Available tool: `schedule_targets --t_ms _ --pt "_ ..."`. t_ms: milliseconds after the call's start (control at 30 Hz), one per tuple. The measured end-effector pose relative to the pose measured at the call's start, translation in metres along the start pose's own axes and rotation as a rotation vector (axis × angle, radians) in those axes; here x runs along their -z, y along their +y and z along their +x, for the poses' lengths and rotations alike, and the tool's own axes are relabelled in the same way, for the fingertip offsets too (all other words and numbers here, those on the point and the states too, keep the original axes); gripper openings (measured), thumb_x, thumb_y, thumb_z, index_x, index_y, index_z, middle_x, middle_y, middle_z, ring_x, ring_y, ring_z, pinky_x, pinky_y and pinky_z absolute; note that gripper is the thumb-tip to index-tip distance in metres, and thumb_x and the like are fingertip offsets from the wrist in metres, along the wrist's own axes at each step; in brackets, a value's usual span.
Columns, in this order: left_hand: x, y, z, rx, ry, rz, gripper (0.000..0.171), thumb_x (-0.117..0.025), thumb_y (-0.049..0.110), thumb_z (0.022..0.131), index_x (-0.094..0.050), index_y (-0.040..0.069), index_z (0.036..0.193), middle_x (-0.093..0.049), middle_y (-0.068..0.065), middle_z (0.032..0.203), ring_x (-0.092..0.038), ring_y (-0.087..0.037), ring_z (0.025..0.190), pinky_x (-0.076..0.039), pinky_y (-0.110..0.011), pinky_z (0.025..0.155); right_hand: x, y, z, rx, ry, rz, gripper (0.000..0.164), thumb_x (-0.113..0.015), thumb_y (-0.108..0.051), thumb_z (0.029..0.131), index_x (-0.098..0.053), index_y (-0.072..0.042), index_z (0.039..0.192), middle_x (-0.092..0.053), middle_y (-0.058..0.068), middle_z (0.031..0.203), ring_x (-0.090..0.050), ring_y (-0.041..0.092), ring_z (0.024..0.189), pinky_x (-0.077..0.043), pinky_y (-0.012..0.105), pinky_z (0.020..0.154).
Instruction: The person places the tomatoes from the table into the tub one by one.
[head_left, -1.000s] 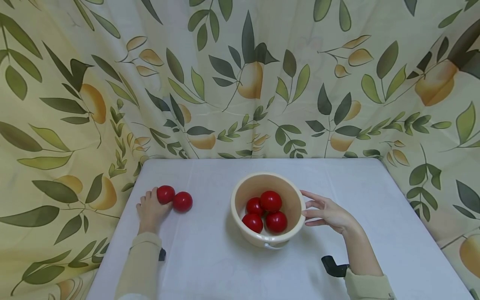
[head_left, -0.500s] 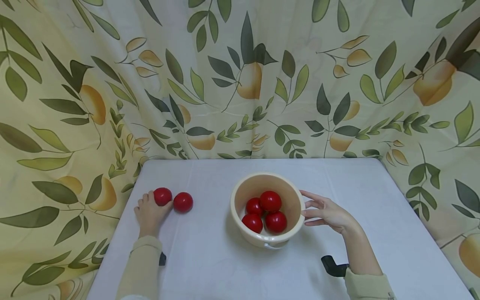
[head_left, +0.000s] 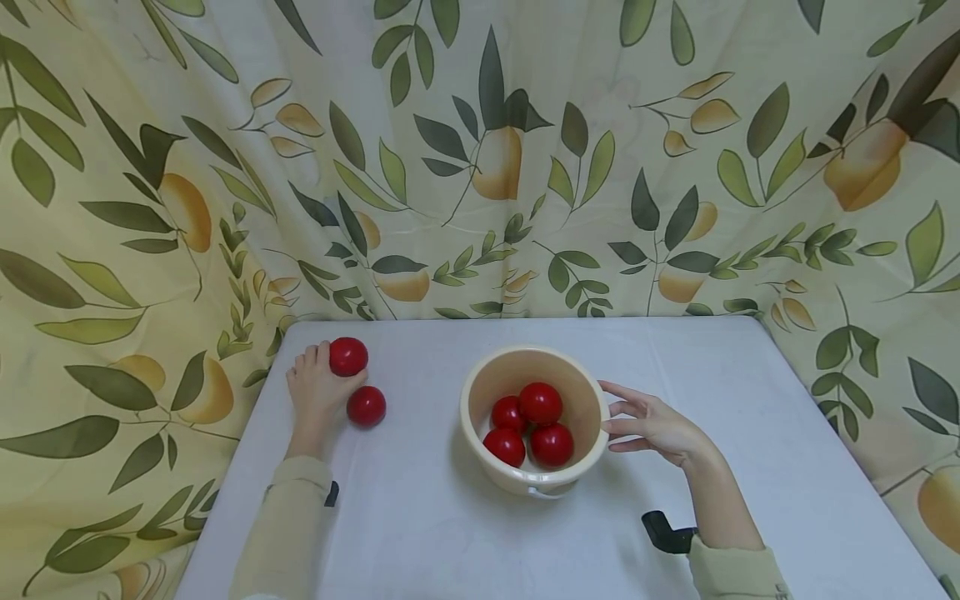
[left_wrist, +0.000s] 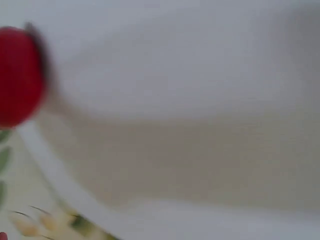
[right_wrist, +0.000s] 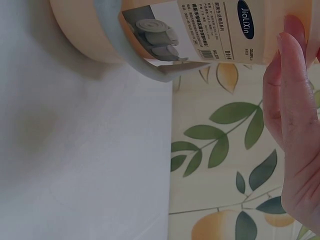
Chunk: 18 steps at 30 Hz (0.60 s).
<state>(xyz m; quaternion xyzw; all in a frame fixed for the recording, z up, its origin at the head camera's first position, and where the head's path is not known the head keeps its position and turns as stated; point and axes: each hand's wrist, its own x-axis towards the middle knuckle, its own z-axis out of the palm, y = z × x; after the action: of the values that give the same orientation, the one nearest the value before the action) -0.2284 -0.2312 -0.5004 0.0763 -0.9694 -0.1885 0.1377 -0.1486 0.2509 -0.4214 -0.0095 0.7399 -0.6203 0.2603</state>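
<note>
My left hand (head_left: 318,392) grips a shiny red ball (head_left: 348,357) and holds it raised over the table's left side. Just below and right of it, a second red ball (head_left: 367,406) lies on the tabletop. One red ball (left_wrist: 19,77) shows at the left edge of the left wrist view; which of the two it is, I cannot tell. At the cream bucket (head_left: 528,367), the fingers of my right hand (head_left: 660,425) rest loosely extended against the right side of the rim. Several red balls (head_left: 552,444) sit inside. The bucket (right_wrist: 150,30) bears a printed label.
A white cloth covers the table (head_left: 420,533). Behind and beside it hangs a leaf-and-fruit patterned curtain (head_left: 480,250). The bucket's pale handle (head_left: 547,493) hangs down at its front. A black strap piece (head_left: 667,533) sticks out from the right wrist.
My left hand has lifted its red ball and moved away from me and to the right. The second ball, the bucket and my right hand have stayed in place.
</note>
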Motion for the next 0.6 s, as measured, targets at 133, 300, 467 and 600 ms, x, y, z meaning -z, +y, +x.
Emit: schedule_targets --t_ms 133,300,467,600 --pt "0.01 0.029 0.008 -0.085 -0.01 0.023 0.077 -0.065 0.051 0.069 -0.04 0.004 0.126 -0.045 -0.018 0.117 -0.04 -0.035 0.107 -0.033 -0.053 0.086 0.0 0.001 0.001 0.001 0.002 0.002 0.075 -0.063 -0.01 0.085 -0.019 -0.003 0.145 -0.054 0.013 0.099 -0.064 0.02 0.078 -0.053 0.041 0.072" --pt "0.019 0.067 0.011 -0.183 -0.008 0.019 0.078 -0.065 0.053 0.067 -0.043 0.007 0.126 -0.047 -0.015 0.119 -0.041 -0.032 0.108 -0.034 -0.05 0.087 0.0 0.001 0.001 -0.002 0.008 -0.002 0.074 -0.063 -0.011 0.085 -0.019 -0.004 0.145 -0.054 0.014 0.1 -0.065 0.02 0.079 -0.053 0.043 0.073" --pt "0.026 0.105 0.003 -0.334 0.026 0.001 0.073 -0.064 0.053 0.066 -0.046 0.009 0.121 -0.049 -0.012 0.118 -0.042 -0.029 0.109 -0.036 -0.048 0.087 0.0 0.002 0.001 -0.007 0.012 -0.006 0.074 -0.063 -0.011 0.085 -0.02 -0.004 0.144 -0.055 0.014 0.1 -0.065 0.02 0.079 -0.051 0.046 0.075" --pt "0.029 0.133 -0.005 -0.477 0.049 0.01 0.071 -0.063 0.055 0.066 -0.048 0.012 0.12 -0.051 -0.01 0.117 -0.044 -0.027 0.107 -0.038 -0.046 0.087 0.0 0.002 0.001 -0.006 0.012 -0.009 0.074 -0.063 -0.011 0.085 -0.02 -0.004 0.144 -0.055 0.014 0.101 -0.065 0.02 0.08 -0.051 0.046 0.075"
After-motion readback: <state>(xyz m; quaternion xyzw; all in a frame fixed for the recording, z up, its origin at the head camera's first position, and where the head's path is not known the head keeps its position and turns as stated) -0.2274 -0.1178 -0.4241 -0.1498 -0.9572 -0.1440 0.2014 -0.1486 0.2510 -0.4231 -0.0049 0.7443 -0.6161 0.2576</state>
